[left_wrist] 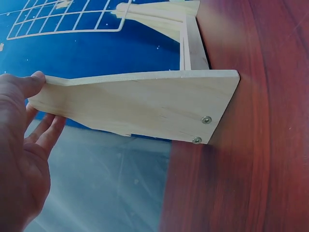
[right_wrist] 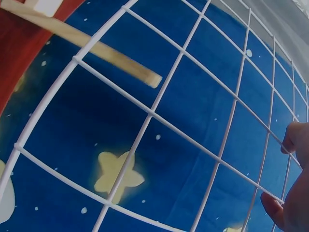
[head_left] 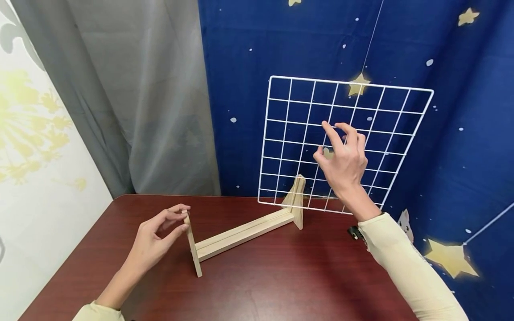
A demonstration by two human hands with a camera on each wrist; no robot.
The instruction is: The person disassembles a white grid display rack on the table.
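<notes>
While the left hand [head_left: 149, 236] pinches the lower-left wooden panel [head_left: 192, 245], the right hand [head_left: 346, 164], gripping the upper-right wire grid [head_left: 304, 143], should move gently.

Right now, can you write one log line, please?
left hand: grips end panel | right hand: holds wire grid | wooden stand: on table

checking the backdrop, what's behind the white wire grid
Through the grid: blue curtain, yellow stars, and part of the far wooden upright, lower left. In the head view, the right hand hides whatever lies behind it.
</notes>
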